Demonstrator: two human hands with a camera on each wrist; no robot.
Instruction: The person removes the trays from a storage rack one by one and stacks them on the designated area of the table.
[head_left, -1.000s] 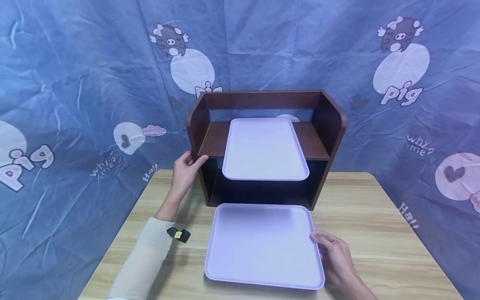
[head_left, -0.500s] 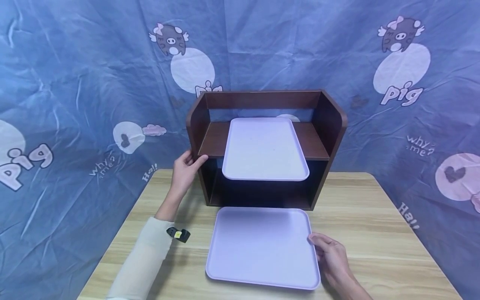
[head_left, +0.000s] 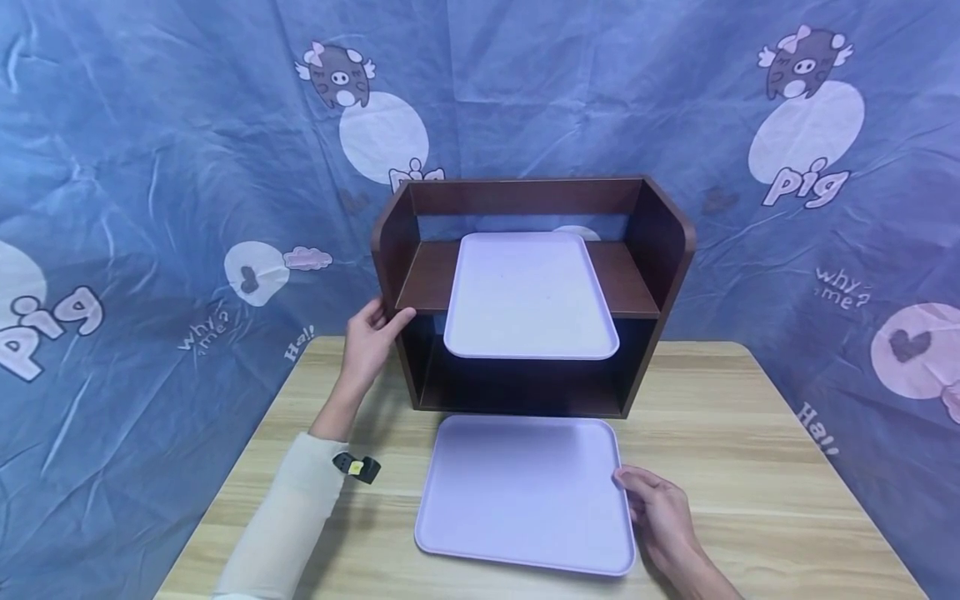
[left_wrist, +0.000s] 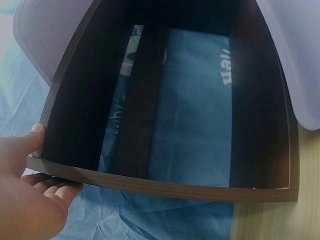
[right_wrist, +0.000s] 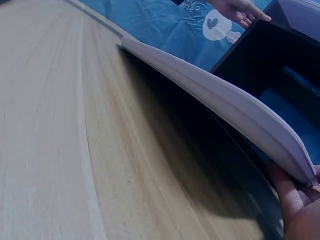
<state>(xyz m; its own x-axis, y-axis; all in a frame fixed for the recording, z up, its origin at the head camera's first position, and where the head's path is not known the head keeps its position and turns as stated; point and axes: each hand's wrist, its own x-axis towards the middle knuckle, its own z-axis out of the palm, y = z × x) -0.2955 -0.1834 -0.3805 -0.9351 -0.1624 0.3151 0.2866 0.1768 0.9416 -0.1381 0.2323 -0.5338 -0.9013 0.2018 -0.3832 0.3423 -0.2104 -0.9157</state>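
A dark brown two-tier desktop shelf [head_left: 405,279] stands at the back of the table. My left hand [head_left: 367,340] grips its left side panel at the middle board, thumb in front and fingers round the outer side, as the left wrist view also shows. One pale lilac tray [head_left: 531,292] lies on the upper board and juts past its front edge. A second lilac tray [head_left: 525,496] is in front of the shelf, its right rim pinched by my right hand [head_left: 663,517]. In the right wrist view this tray [right_wrist: 220,100] is raised off the tabletop, with a dark shadow underneath.
The light wood table [head_left: 735,467] extends to both sides of the shelf. A blue cloth [head_left: 517,100] printed with pigs hangs behind and along the sides. The shelf's lower compartment [head_left: 525,383] faces the front tray.
The front tray and my right hand have shifted slightly left, and the tray looks a little smaller and lower. My left hand and the upper tray have stayed put.
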